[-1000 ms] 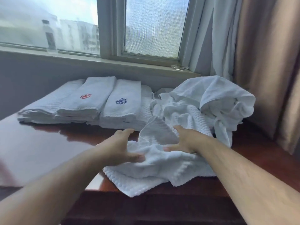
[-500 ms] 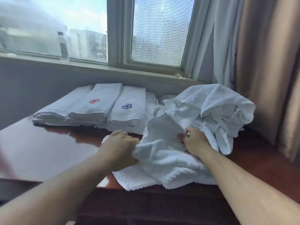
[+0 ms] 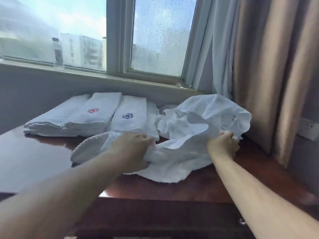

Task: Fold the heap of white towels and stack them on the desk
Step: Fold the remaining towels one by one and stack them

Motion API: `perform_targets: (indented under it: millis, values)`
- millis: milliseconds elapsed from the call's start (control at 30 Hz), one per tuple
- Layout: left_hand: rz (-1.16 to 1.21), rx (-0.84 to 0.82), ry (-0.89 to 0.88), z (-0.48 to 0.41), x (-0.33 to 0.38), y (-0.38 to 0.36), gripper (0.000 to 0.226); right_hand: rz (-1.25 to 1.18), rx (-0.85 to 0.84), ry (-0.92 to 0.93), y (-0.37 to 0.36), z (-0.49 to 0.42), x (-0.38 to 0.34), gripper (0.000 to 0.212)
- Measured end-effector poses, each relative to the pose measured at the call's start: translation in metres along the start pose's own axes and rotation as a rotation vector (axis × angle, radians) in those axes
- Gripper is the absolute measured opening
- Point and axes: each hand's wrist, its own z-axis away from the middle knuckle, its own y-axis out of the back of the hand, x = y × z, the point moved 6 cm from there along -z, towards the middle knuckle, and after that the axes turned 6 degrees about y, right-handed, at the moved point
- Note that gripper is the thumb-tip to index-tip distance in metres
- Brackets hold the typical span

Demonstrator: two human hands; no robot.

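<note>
Now right hand (image 3: pixel 222 146) farther along towel (image 3: pixel 172 164)

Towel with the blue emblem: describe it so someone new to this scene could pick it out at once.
Under the window stands a wooden desk, with folded white towels in a row at its back left. The towel with the blue emblem lies at the right end of that row, beside the crumpled heap. Its blue flower mark sets it apart from the left neighbour, marked red.
</note>
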Motion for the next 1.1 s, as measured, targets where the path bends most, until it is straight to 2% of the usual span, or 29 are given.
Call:
perform_targets:
  millis: [33,67,100,133,167,200,233,267,300,400,433,467,533,600,633,700,733,767,833,867,900,933,967,1033,1100]
  values:
    - [0.012,-0.053,-0.020,0.005,0.008,-0.012,0.052,-0.010,0.098,0.179,0.004,0.007,-0.005,0.044]
    - [-0.004,-0.058,-0.039,0.008,0.015,-0.019,0.052,-0.055,0.169,0.462,0.006,0.019,-0.018,0.043]
    - [-0.039,-0.030,-0.054,0.010,0.018,-0.023,0.052,-0.095,0.157,0.732,0.003,0.035,-0.034,0.039]
    - [-0.083,0.020,-0.064,0.011,0.018,-0.024,0.053,-0.128,-0.004,0.920,-0.007,0.046,-0.047,0.032]
    - [-0.130,0.070,-0.073,0.013,0.016,-0.025,0.055,-0.120,-0.277,0.978,-0.022,0.056,-0.057,0.025]
    - [-0.166,0.111,-0.087,0.015,0.011,-0.026,0.056,-0.034,-0.592,0.924,-0.042,0.064,-0.058,0.022]
    - [-0.198,0.129,-0.104,0.018,0.005,-0.028,0.057,0.116,-0.846,0.849,-0.061,0.071,-0.052,0.029]
    - [-0.246,0.122,-0.114,0.020,-0.002,-0.030,0.060,0.244,-0.997,0.804,-0.073,0.077,-0.045,0.041]
    - [-0.300,0.095,-0.114,0.021,-0.010,-0.032,0.065,0.339,-1.050,0.795,-0.081,0.080,-0.040,0.050]
    - [-0.303,-0.058,-0.079,0.027,-0.027,-0.041,0.070,0.431,-1.089,0.812,-0.097,0.086,-0.037,0.096]
    - [-0.241,-0.133,-0.065,0.030,-0.030,-0.045,0.072,0.509,-1.100,0.863,-0.102,0.088,-0.039,0.101]
    - [-0.166,-0.220,-0.040,0.031,-0.034,-0.048,0.077,0.583,-1.086,0.940,-0.107,0.090,-0.044,0.093]
    - [0.108,-0.453,0.086,0.033,-0.048,-0.049,0.081,0.582,-0.998,1.109,-0.111,0.095,-0.060,0.059]
    - [0.467,-0.587,0.205,0.028,-0.066,-0.048,0.061,0.440,-0.960,1.186,-0.111,0.099,-0.068,0.042]
    - [0.565,-0.541,0.233,0.019,-0.078,-0.047,0.043,0.391,-0.995,1.162,-0.112,0.100,-0.066,0.040]
    - [0.558,-0.228,0.281,0.003,-0.102,-0.034,0.012,0.374,-1.120,1.024,-0.109,0.098,-0.058,0.045]
    - [0.514,-0.071,0.328,-0.001,-0.115,-0.034,0.005,0.373,-1.177,0.938,-0.106,0.095,-0.055,0.054]
    - [0.507,-0.024,0.352,-0.004,-0.124,-0.042,0.016,0.341,-1.214,0.833,-0.103,0.090,-0.054,0.064]
    - [0.583,-0.233,0.366,-0.002,-0.129,-0.075,0.070,0.251,-1.215,0.639,-0.101,0.078,-0.052,0.070]
    - [0.599,-0.360,0.380,0.002,-0.125,-0.089,0.092,0.298,-1.183,0.592,-0.102,0.074,-0.050,0.069]
    - [0.580,-0.429,0.367,0.003,-0.120,-0.097,0.102,0.436,-1.137,0.601,-0.103,0.072,-0.048,0.074]
    - [0.542,-0.449,0.330,0.003,-0.116,-0.102,0.098,0.606,-1.096,0.632,-0.107,0.074,-0.044,0.081]
    - [0.483,-0.439,0.296,0.001,-0.113,-0.105,0.084,0.729,-1.090,0.673,-0.112,0.078,-0.040,0.079]
    - [0.354,-0.342,0.304,-0.003,-0.112,-0.103,0.051,0.787,-1.117,0.738,-0.124,0.085,-0.037,0.053]
    - [0.279,-0.196,0.329,-0.002,-0.117,-0.095,0.046,0.792,-1.116,0.746,-0.127,0.086,-0.038,0.044]
